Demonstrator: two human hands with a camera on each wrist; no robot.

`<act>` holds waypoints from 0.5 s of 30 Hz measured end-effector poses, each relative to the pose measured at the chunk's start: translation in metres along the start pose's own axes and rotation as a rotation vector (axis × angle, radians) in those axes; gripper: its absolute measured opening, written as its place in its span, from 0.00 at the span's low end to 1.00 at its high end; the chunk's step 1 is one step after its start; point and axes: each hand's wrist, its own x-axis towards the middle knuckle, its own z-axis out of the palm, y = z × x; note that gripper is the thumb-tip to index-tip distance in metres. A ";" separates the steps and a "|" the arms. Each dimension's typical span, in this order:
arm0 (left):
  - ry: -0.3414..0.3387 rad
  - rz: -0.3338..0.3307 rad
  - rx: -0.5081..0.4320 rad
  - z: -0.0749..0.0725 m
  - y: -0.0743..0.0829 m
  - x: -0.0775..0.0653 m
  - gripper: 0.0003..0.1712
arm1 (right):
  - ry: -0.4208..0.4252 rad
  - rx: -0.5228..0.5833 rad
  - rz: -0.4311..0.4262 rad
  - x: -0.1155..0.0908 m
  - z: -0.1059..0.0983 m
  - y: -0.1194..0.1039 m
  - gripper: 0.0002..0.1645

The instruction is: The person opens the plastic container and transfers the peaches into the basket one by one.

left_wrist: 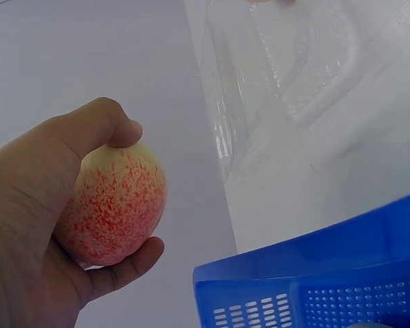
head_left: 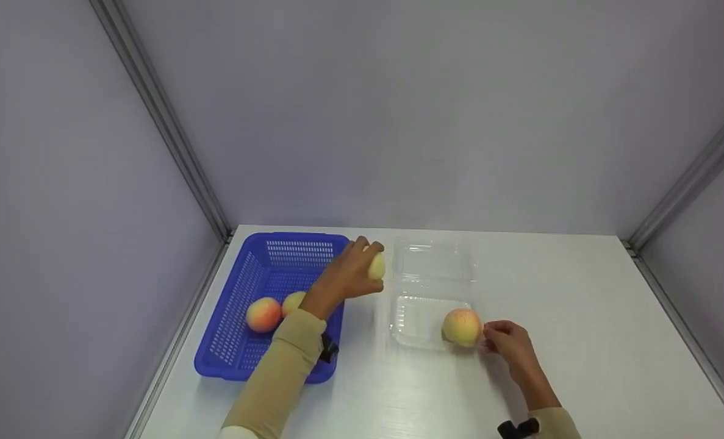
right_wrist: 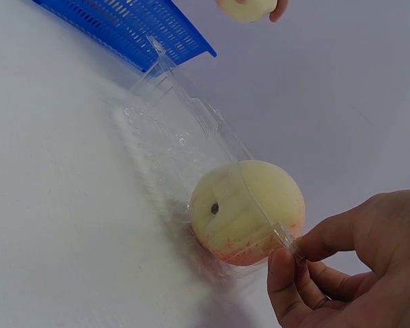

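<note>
My left hand [head_left: 351, 271] grips a peach [left_wrist: 116, 205], pale yellow with red speckles, in the air by the right rim of the blue basket [head_left: 215, 366]. Thumb and fingers curl round its sides in the left wrist view. A clear plastic clamshell box [head_left: 419, 323] lies unfolded on the table, its lid half [head_left: 433, 259] toward the back. One peach [right_wrist: 246, 212] sits in the box's front right corner. Beside that peach, my right hand [head_left: 511, 344] pinches the box's edge between thumb and finger, as the right wrist view shows.
Inside the basket lie a red-and-yellow peach [head_left: 264, 314] and a paler peach [head_left: 293, 302], the latter partly hidden by the left forearm. The white table [head_left: 581, 305] meets grey panels at the back and sides.
</note>
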 end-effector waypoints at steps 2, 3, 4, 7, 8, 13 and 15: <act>0.009 0.007 0.005 -0.001 -0.001 0.000 0.39 | -0.004 0.006 -0.002 0.000 0.000 0.000 0.21; 0.009 0.007 0.009 -0.002 -0.002 -0.001 0.39 | -0.007 0.009 -0.004 0.000 0.000 0.001 0.20; 0.011 0.007 0.012 -0.002 -0.003 -0.001 0.39 | -0.011 0.011 -0.005 0.000 -0.001 0.001 0.20; 0.017 0.007 0.018 -0.004 -0.005 -0.002 0.38 | -0.019 0.026 -0.006 0.002 -0.001 0.003 0.19; 0.014 0.003 0.017 -0.004 -0.006 -0.002 0.39 | -0.021 0.030 -0.005 0.002 -0.002 0.003 0.19; 0.011 -0.008 0.008 -0.006 -0.009 -0.004 0.39 | -0.022 0.034 -0.005 0.003 -0.002 0.004 0.20; 0.010 -0.012 0.006 -0.007 -0.011 -0.004 0.40 | -0.020 0.032 -0.009 0.002 -0.001 0.003 0.19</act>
